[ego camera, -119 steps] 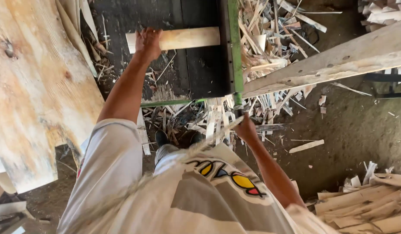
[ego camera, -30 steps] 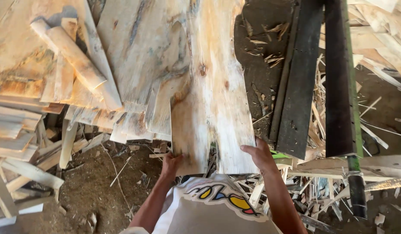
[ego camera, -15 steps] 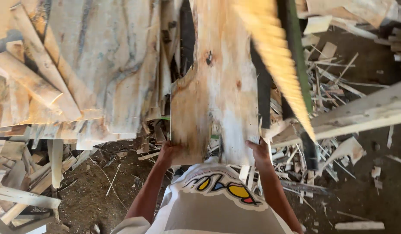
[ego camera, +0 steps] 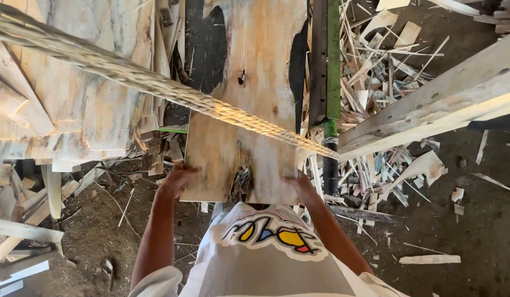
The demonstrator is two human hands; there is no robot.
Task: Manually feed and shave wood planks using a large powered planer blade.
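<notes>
At the lower centre of the frame, your left hand [ego camera: 176, 179] and right hand [ego camera: 303, 190] clamp their fingers on the near corners of a pale wooden sheet [ego camera: 249, 99] that runs up the middle, beside a green post [ego camera: 333, 66] and stacked sheets [ego camera: 78, 82] at upper left.

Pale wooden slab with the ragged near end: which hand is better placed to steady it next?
Probably the left. The left hand wraps the solid near corner of the pale wooden slab; the right hand grips beside the split, frayed notch, close to the green metal rail.
</notes>
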